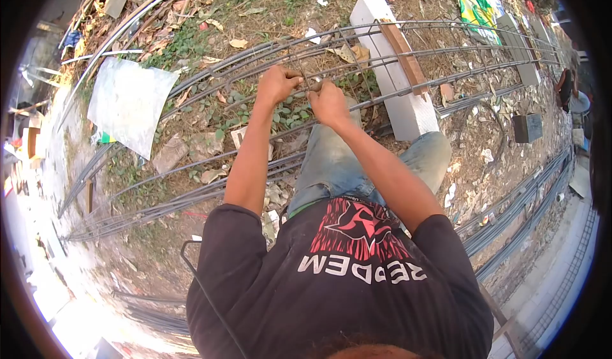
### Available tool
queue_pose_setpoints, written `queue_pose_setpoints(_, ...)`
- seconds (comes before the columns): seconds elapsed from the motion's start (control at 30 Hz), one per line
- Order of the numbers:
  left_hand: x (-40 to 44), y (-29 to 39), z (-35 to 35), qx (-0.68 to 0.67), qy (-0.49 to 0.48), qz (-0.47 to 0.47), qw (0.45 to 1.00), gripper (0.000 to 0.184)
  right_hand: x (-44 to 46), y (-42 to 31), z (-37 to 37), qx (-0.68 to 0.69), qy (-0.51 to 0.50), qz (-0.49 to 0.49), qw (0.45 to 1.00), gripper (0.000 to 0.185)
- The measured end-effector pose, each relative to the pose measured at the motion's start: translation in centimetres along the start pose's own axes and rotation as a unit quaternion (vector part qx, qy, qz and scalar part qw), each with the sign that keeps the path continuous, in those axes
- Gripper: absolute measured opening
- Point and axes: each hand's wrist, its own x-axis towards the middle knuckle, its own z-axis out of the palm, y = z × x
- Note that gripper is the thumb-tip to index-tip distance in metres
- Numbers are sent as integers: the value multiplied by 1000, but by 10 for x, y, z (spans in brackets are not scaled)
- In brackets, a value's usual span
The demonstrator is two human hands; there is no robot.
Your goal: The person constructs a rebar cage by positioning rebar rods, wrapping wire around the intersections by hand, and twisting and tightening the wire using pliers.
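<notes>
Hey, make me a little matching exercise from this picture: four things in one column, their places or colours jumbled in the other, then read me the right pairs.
Column one
1. Pale sheet
2. Wooden strip
3. Left hand
4. Jeans

Column two
A. Reddish brown, lying along the white block
B. At the steel bars, beside the right hand
C. Faded blue, on the wearer's legs
D. In the left part of the picture

Right pairs: 1-D, 2-A, 3-B, 4-C
</notes>
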Motion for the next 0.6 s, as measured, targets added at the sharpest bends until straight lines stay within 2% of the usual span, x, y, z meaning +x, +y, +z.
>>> queue_pose_setpoints(0.1,-9,3,5,23,58,39,997,25,-1,-24,-43,-212,-64,-90,971,19)
queue_pose_setpoints(0.2,-16,5,7,39,95,88,991,23,20,-35,-53,-300,-36,-216,928,12)
queue_pose_setpoints(0.3,-19,3,13,64,121,120,983,21,53,-36,-53,-306,-13,-240,921,8)
queue_pose_setpoints(0.43,-28,5,14,99,139,146,974,23,79,-27,-40,-303,-7,-234,924,14)
queue_pose_setpoints(0.5,-31,7,12,104,117,137,978,23,90,-17,-20,-298,-28,-212,930,15)
queue_pose_setpoints(0.6,-31,6,25,99,191,146,966,19,102,-13,-18,-295,-77,-188,934,21)
